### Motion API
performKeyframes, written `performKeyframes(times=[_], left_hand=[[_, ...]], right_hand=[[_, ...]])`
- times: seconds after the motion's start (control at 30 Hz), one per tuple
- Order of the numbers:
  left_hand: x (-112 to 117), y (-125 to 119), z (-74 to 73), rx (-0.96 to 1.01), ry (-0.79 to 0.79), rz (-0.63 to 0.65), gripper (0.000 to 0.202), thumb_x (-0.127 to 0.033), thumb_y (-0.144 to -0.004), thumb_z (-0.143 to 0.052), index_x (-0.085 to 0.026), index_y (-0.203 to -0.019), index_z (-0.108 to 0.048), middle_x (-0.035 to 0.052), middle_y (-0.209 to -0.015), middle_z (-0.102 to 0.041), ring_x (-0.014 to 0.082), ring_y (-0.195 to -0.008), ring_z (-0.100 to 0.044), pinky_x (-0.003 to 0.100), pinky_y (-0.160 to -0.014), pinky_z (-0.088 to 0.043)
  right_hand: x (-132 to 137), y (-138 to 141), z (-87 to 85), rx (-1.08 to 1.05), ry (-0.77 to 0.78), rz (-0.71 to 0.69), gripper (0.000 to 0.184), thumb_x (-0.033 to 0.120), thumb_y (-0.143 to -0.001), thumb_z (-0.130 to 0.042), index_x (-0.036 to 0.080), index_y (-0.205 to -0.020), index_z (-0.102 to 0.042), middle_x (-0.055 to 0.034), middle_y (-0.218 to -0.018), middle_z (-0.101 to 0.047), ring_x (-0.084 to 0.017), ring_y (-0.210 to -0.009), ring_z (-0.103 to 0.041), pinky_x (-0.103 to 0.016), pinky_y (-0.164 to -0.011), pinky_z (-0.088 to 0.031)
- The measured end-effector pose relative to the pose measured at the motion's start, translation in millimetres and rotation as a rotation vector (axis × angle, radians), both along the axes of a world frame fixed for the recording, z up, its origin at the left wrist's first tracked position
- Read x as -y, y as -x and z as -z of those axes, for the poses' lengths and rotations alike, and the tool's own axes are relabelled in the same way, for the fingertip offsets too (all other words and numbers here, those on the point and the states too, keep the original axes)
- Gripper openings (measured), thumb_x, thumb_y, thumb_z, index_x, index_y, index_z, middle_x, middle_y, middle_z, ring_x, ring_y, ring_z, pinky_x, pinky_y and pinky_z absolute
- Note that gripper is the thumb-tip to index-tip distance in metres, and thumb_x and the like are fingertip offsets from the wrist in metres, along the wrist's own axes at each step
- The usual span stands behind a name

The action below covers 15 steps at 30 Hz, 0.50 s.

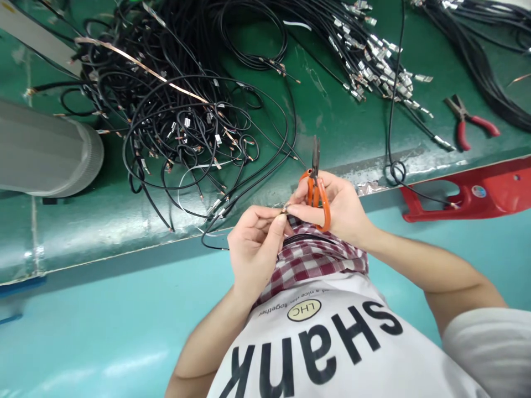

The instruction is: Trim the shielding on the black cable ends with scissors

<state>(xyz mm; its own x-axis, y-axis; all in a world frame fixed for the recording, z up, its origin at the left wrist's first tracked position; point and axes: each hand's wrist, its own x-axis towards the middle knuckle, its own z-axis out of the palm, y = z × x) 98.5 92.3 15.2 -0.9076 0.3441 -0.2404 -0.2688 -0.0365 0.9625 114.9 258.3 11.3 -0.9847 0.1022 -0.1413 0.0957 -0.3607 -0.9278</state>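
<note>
My right hand (338,207) grips orange-handled pliers (316,182) whose dark jaws point up and away from me. Its thumb and forefinger also pinch a small metal terminal (285,208) at the end of a thin black cable. My left hand (253,246) is closed in a pinch on the same cable end, fingertip to fingertip with the right hand. Both hands hover just in front of the green workbench edge (124,243), above my checked cloth and white shirt.
A tangled heap of black cables (178,116) with metal ends lies on the bench at the left. More terminated cables (373,55) fan out at the upper right. Red-handled pliers (470,121) lie at the far right. A red plastic piece (498,193) hangs off the bench edge. A grey cylinder (45,149) sits at the left.
</note>
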Motion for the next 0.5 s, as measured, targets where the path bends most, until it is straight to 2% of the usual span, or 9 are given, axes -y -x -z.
performKeyframes(times=[0.2, 0.33, 0.5], left_hand=[[-2.3, -0.4, 3.4, 0.014, -0.031, -0.021, 0.019, -0.029, -0.087, -0.070, -0.013, -0.093, -0.062, 0.0020, -0.074, -0.065, 0.0055, -0.063, -0.060, 0.016, -0.062, -0.050], [-2.5, 0.9, 7.3, 0.065, -0.094, -0.020, 0.020, -0.027, -0.084, -0.073, -0.016, -0.096, -0.062, 0.0003, -0.077, -0.064, 0.0046, -0.064, -0.058, 0.015, -0.062, -0.051], [0.5, 3.9, 4.3, 0.145, -0.113, 0.033, 0.020, -0.030, -0.086, -0.071, -0.015, -0.093, -0.060, 0.0001, -0.067, -0.061, 0.0054, -0.061, -0.056, 0.014, -0.059, -0.048]], right_hand=[[4.1, 0.6, -2.6, 0.026, -0.037, 0.037, 0.033, 0.016, -0.064, -0.087, 0.018, -0.081, -0.058, 0.0009, -0.077, -0.066, -0.013, -0.072, -0.062, -0.027, -0.069, -0.051], [4.5, 0.1, -0.4, 0.011, -0.014, 0.036, 0.032, 0.016, -0.065, -0.085, 0.018, -0.083, -0.058, 0.0013, -0.080, -0.066, -0.013, -0.074, -0.062, -0.027, -0.071, -0.051], [2.1, -0.1, 0.1, 0.035, -0.050, 0.029, 0.033, 0.021, -0.067, -0.086, 0.018, -0.083, -0.058, 0.0008, -0.079, -0.066, -0.014, -0.074, -0.063, -0.028, -0.073, -0.052]])
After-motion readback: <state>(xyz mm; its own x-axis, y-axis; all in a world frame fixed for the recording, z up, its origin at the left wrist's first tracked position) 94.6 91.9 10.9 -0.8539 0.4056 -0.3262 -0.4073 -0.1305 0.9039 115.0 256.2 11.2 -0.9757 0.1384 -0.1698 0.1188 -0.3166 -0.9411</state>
